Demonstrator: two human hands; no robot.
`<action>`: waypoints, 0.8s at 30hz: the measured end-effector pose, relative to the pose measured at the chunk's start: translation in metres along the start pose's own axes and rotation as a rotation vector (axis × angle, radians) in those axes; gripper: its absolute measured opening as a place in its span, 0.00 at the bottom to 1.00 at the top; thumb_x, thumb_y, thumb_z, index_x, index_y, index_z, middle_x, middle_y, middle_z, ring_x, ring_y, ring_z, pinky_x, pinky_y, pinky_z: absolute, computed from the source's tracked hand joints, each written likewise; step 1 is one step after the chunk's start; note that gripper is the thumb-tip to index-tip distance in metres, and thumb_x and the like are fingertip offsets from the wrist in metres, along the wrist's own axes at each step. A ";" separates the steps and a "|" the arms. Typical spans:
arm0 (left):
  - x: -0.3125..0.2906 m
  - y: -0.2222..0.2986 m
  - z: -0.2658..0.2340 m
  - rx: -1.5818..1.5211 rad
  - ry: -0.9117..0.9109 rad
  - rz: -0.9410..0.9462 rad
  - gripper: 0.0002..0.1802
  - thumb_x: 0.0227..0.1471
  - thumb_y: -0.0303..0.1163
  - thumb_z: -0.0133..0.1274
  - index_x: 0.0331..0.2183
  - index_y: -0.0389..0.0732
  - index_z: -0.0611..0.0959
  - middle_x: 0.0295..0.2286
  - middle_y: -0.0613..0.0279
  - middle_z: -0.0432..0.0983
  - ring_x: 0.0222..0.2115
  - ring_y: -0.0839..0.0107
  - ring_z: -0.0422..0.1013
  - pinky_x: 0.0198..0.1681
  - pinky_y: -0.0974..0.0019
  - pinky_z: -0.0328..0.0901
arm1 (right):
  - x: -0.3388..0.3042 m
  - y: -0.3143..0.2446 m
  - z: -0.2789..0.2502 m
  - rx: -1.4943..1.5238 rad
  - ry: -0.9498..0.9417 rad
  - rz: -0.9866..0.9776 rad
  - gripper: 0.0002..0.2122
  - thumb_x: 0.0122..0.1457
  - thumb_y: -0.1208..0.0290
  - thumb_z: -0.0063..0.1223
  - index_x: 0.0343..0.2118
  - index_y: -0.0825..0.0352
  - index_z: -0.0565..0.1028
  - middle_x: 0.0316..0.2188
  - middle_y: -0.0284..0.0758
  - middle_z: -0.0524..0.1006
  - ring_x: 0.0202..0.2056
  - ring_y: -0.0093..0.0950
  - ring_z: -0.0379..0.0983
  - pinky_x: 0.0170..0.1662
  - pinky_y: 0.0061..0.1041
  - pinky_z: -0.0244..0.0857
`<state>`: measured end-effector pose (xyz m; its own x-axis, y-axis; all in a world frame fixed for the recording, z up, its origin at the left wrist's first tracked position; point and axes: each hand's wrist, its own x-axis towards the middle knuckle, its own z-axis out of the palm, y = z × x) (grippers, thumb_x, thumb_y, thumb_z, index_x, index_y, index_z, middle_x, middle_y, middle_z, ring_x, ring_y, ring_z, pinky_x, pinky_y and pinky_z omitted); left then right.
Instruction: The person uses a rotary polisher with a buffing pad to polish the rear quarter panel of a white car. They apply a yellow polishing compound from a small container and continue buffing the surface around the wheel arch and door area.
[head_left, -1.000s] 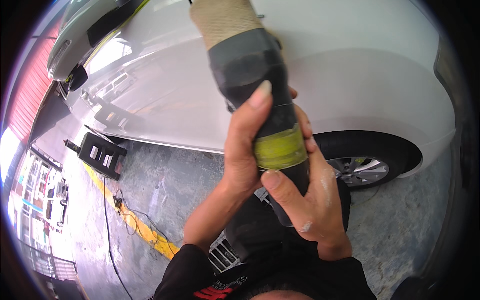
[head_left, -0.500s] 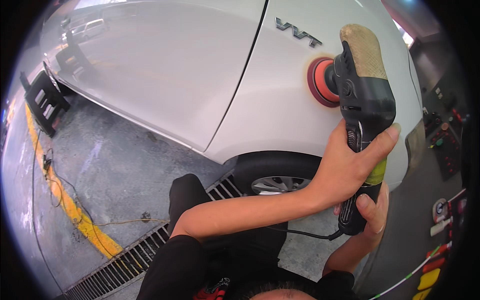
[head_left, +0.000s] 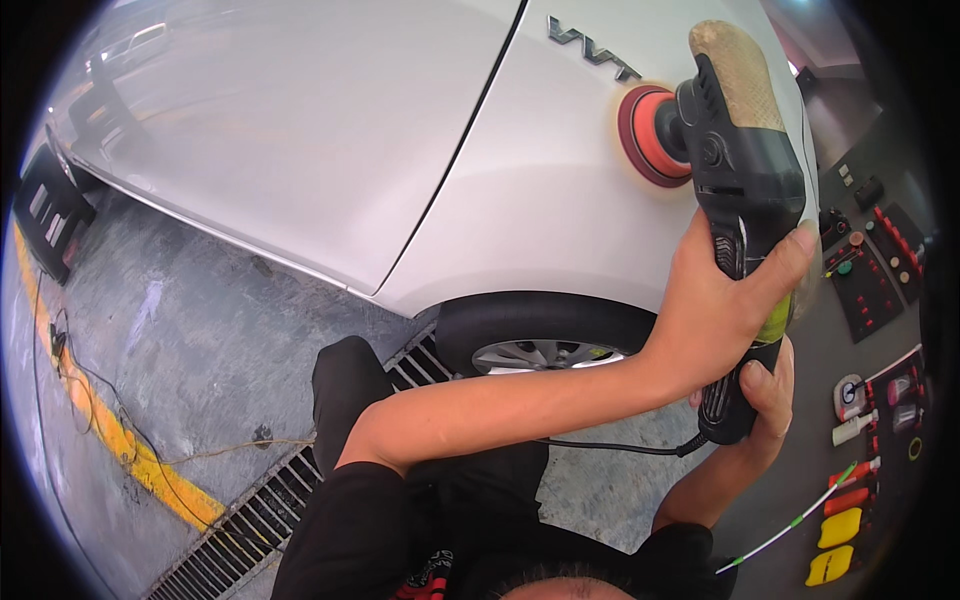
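A black polishing machine [head_left: 750, 175] with a beige-wrapped head stands against the white car's front fender [head_left: 560, 190]. Its round pad [head_left: 655, 140], red and maroon with a blurred pale rim, lies at the paint just below a chrome letter badge [head_left: 590, 48]. My left hand [head_left: 730, 305] is wrapped round the upper handle near a yellow-green band, thumb along the right side. Lower down, my right hand [head_left: 772, 395] grips the rear end of the handle; its fingers are partly hidden behind the machine. A black cord [head_left: 625, 448] runs from that end toward the left.
Below the fender is the front wheel [head_left: 550, 340], beside a floor drain grate [head_left: 240, 530]. A dark step stool [head_left: 50, 215] stands at the far left, near cables and a yellow floor line [head_left: 130, 445]. Tools and yellow pads [head_left: 835, 545] are along the right side.
The polishing pad has shifted slightly up the fender, nearer the badge, with both hands still on the machine. The whole view has also shifted a little, showing more of the tools at right.
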<state>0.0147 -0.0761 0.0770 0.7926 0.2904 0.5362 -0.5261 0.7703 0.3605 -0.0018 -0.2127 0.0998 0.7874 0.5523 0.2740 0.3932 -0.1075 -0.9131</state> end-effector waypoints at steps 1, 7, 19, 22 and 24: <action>0.000 0.000 -0.001 -0.006 -0.005 0.001 0.20 0.61 0.41 0.63 0.45 0.37 0.76 0.33 0.67 0.76 0.33 0.79 0.72 0.39 0.68 0.69 | 0.001 -0.001 0.002 0.000 0.003 0.007 0.33 0.51 0.50 0.65 0.45 0.81 0.74 0.28 0.43 0.80 0.25 0.28 0.79 0.31 0.23 0.71; -0.001 -0.001 0.001 -0.014 -0.009 0.004 0.20 0.61 0.41 0.63 0.45 0.37 0.76 0.33 0.67 0.76 0.34 0.79 0.71 0.39 0.68 0.69 | -0.002 -0.007 0.001 -0.039 0.000 0.021 0.33 0.52 0.49 0.65 0.45 0.80 0.75 0.27 0.42 0.80 0.26 0.28 0.79 0.31 0.23 0.72; -0.009 0.009 -0.001 0.007 0.037 -0.037 0.23 0.60 0.42 0.64 0.46 0.36 0.76 0.34 0.66 0.76 0.34 0.78 0.71 0.40 0.68 0.69 | -0.003 -0.006 0.002 0.022 -0.038 0.052 0.34 0.51 0.51 0.68 0.48 0.81 0.73 0.29 0.44 0.81 0.27 0.30 0.81 0.33 0.24 0.74; -0.014 0.015 -0.001 0.052 0.068 -0.025 0.24 0.60 0.42 0.65 0.47 0.35 0.76 0.35 0.65 0.77 0.35 0.77 0.72 0.40 0.67 0.69 | -0.005 -0.005 0.013 0.078 -0.031 0.043 0.34 0.51 0.52 0.67 0.49 0.81 0.72 0.30 0.45 0.81 0.28 0.30 0.81 0.33 0.25 0.74; -0.014 0.021 -0.005 0.100 0.079 -0.012 0.24 0.60 0.41 0.65 0.48 0.34 0.76 0.35 0.64 0.77 0.35 0.77 0.72 0.40 0.67 0.70 | -0.001 0.000 0.019 0.123 -0.062 0.029 0.35 0.51 0.51 0.67 0.50 0.82 0.72 0.30 0.45 0.81 0.28 0.31 0.81 0.33 0.26 0.75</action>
<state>-0.0055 -0.0612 0.0728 0.8186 0.3286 0.4711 -0.5418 0.7143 0.4430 -0.0118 -0.1974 0.0940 0.7656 0.6004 0.2310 0.3063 -0.0245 -0.9516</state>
